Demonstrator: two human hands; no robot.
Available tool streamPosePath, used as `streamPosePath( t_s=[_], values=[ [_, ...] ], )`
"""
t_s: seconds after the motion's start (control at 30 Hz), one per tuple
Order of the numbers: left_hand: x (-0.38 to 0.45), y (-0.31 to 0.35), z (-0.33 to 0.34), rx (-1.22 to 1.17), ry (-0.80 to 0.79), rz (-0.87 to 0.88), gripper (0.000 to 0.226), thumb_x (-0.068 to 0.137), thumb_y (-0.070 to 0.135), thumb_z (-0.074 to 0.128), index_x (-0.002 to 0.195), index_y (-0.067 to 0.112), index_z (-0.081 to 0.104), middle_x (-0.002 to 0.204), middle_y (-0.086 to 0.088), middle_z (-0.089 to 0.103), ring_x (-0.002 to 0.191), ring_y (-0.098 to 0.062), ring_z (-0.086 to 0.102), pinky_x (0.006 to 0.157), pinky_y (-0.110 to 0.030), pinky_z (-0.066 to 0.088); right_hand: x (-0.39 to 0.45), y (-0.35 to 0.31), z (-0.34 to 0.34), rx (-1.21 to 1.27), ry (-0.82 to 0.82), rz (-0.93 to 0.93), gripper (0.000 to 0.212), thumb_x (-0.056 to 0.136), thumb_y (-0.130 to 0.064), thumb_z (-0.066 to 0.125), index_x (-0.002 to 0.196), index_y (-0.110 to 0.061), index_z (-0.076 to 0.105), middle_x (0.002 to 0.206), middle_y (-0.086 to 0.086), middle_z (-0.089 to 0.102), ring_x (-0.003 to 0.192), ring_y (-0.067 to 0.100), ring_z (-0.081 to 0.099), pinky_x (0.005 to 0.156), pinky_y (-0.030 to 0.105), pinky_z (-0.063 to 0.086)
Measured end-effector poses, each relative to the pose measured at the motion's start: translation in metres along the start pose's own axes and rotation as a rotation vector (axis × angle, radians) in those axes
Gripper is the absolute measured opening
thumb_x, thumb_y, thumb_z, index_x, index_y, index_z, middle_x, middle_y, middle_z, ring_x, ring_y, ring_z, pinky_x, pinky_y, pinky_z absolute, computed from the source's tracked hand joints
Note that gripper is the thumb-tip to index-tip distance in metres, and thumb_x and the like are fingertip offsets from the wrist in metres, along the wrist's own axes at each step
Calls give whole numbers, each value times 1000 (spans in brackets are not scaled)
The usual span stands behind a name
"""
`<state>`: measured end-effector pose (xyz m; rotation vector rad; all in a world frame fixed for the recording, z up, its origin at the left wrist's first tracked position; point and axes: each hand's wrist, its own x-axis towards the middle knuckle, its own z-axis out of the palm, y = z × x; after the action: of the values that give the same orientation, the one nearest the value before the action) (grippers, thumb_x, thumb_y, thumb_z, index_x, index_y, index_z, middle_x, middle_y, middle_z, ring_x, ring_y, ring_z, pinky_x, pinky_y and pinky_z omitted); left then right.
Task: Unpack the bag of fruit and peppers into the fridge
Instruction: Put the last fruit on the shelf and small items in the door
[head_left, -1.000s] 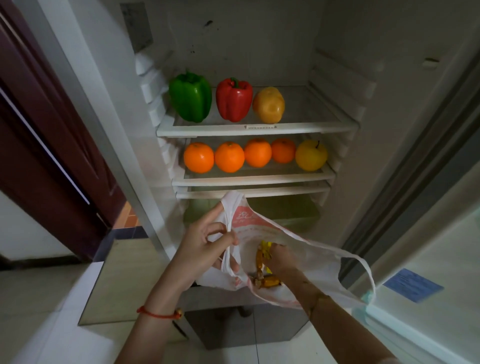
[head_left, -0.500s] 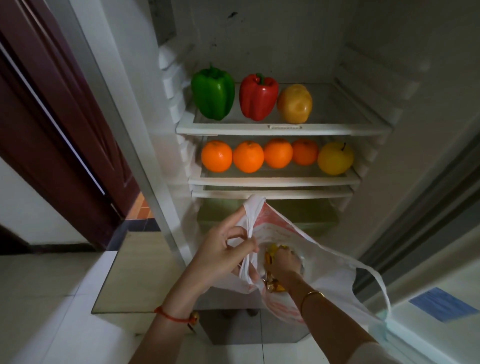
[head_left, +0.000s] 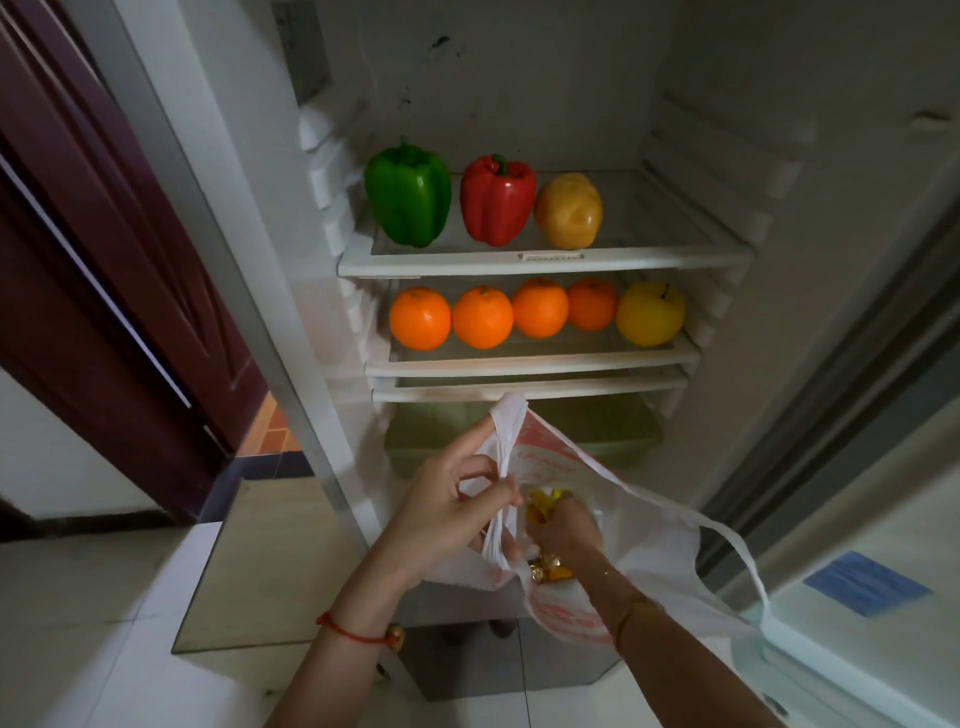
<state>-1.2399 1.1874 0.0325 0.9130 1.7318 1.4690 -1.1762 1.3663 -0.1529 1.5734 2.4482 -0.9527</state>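
Observation:
A white plastic bag (head_left: 649, 535) with red print hangs in front of the open fridge. My left hand (head_left: 447, 509) pinches its left handle and holds the mouth apart. My right hand (head_left: 563, 525) is inside the bag, fingers closed around a yellow-orange item (head_left: 543, 501); what it is I cannot tell. More small golden pieces (head_left: 548, 571) lie lower in the bag. On the top shelf (head_left: 649, 257) stand a green pepper (head_left: 408, 195), a red pepper (head_left: 497, 200) and a yellow-brown fruit (head_left: 569, 210). The shelf below holds several oranges (head_left: 483, 317) and a yellow apple (head_left: 650, 314).
A greenish crisper drawer (head_left: 613, 431) sits under the lowest shelf, just behind the bag. The fridge door (head_left: 857, 597) stands open at the right with a blue sticker. A dark red wooden door (head_left: 104, 249) is at the left. Pale floor tiles lie below.
The view has shifted closer to the fridge and slightly left. My right hand has risen a little inside the bag, with the yellow item now near the bag's mouth.

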Motion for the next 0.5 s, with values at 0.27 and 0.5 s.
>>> streamPosePath(
  t_s=[0.27,0.5],
  values=[
    [14,4,22,-50,-18,13,68,93,3,62,141,46,37,89,-9,74,70,-19,75,55,-30,61,-64,8,-83,460,-106,-33,16,81,-20,73,77,-17,58,75,0,63,69,11,59,81,32,55],
    [28,0,55,8,-54,12,70,93,5,62,144,45,36,93,-3,75,75,-17,76,58,-30,61,-123,57,-156,765,35,-38,29,81,-20,74,103,-2,67,83,8,73,71,13,66,65,24,53]
  ],
)
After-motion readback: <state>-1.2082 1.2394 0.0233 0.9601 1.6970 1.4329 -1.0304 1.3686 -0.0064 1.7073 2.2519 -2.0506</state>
